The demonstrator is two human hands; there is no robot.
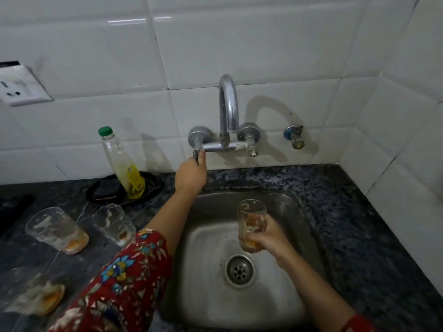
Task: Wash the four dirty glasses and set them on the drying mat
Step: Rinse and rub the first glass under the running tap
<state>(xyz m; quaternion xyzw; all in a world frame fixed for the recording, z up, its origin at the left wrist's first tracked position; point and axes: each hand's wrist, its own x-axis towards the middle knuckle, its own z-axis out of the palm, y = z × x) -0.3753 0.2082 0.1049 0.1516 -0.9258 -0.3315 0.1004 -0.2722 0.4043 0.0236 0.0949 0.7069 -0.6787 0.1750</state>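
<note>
I hold the glass [251,218] upright beneath the spout [229,104], right fingers [266,228] wrapped round it; left fingers [201,160] grip the tap handle [196,153].

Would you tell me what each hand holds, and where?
Right hand grips a dirty glass round its lower half; left hand holds the tap's left handle.

1. Your sleeve [124,279] shows red, patterned with blue, yellow and white flowers.
2. The raised glass [251,224] is clear, with orange dregs at its base.
3. The far-left glass [57,230], middle glass [113,224] and near glass [36,295] look clear, streaked white, orange-brown at the bottom.
4. The sink [208,283] is grey steel and the tap [229,104] is silver.
5. The countertop [347,224] is black, speckled grey.
6. The bottle [124,164] has a green cap and is yellow lower down.
7. The wall tiles [263,44] are white and the valve [289,131] is blue.
</note>
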